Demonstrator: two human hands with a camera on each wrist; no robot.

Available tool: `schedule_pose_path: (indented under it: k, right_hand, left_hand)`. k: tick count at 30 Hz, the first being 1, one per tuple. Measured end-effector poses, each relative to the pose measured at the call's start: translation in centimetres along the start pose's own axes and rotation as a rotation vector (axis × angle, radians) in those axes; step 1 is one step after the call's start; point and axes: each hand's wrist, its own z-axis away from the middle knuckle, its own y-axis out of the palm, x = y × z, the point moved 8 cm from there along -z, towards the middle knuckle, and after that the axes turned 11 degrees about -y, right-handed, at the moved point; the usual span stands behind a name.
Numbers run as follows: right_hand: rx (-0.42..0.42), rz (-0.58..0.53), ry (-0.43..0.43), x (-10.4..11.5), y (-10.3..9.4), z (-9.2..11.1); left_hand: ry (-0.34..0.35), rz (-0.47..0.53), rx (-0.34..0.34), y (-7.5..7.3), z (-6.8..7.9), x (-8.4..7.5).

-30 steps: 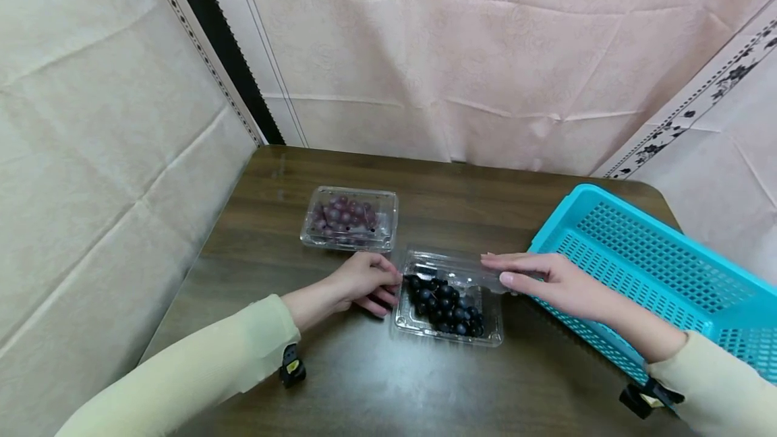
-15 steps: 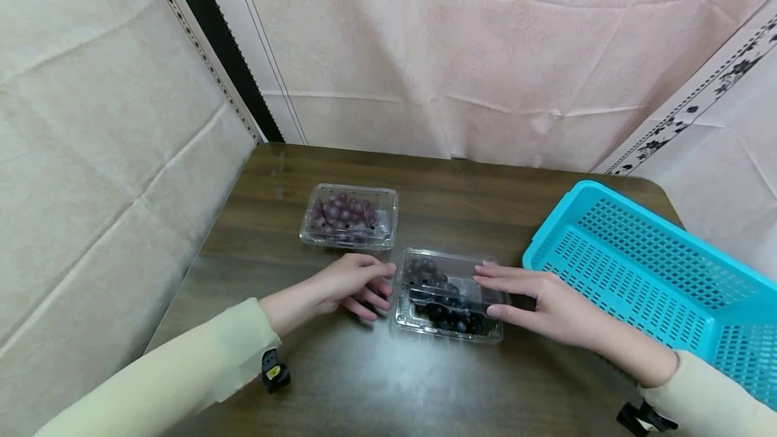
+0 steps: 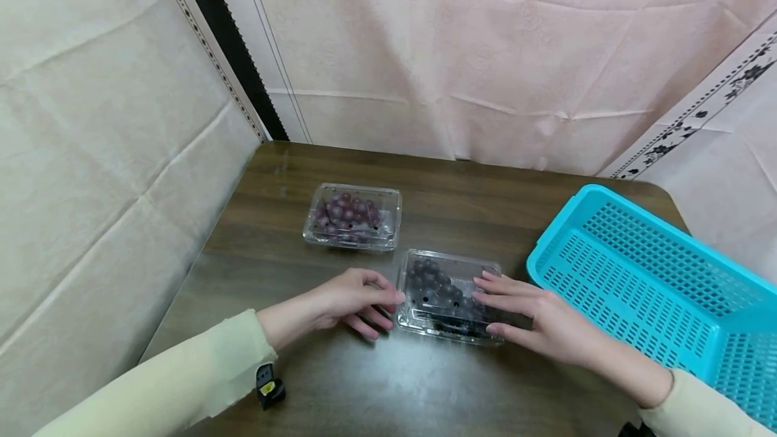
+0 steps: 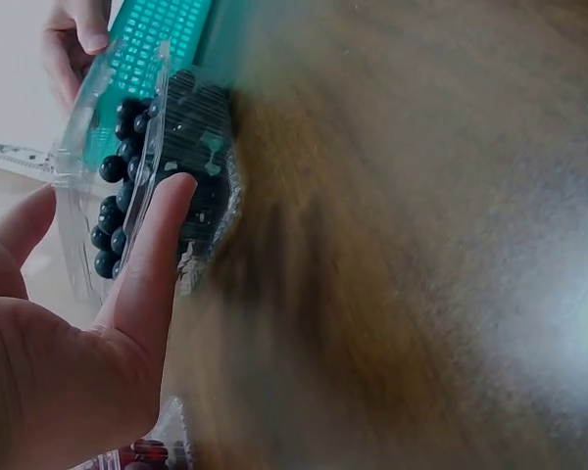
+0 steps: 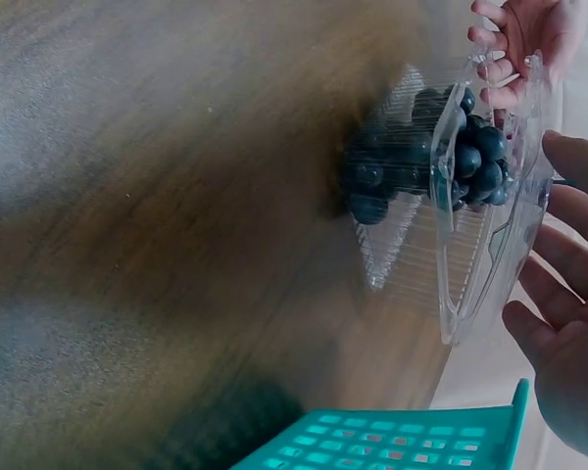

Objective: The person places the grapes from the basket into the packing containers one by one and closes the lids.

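Note:
A clear plastic clamshell box (image 3: 450,339) holds a bunch of black grapes (image 3: 432,282). Its hinged lid (image 5: 514,259) lies over the grapes, with a narrow gap to the base along the rim in the right wrist view. My right hand (image 3: 537,315) rests extended fingers on the lid's right side. At the box's left edge is my left hand (image 3: 355,303), its fingers loosely bent and the thumb tip at the rim; whether it touches is hard to tell. Behind it sits a second closed clamshell box (image 3: 388,221) of reddish-purple grapes (image 3: 346,213).
A turquoise perforated basket (image 3: 637,282) stands at the right, close beside my right forearm. The brown wooden table (image 3: 388,390) carries everything. Pale cloth (image 3: 485,52) hangs behind the table's far edge and along both sides.
The lid has swung down from raised to nearly flat over the black grapes. My right hand has come down and nearer with it. The left hand has stayed by the left edge.

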Motion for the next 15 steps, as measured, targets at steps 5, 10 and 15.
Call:
schedule_pose_path:
  k: [5, 10, 15]
  right_hand:
    - [-0.014, 0.027, -0.026, 0.2, 0.3, 0.2]
    - [-0.007, 0.02, -0.023, 0.3, 0.6, 0.4]
    - [0.002, 0.013, 0.004, 0.3, 0.8, 0.6]
  left_hand:
    - [-0.001, -0.005, 0.014, 0.5, 0.1, 0.3]
    - [0.0, 0.008, 0.018, 0.7, -0.1, 0.8]
    - [0.01, 0.028, 0.012, 1.0, -0.5, 1.3]
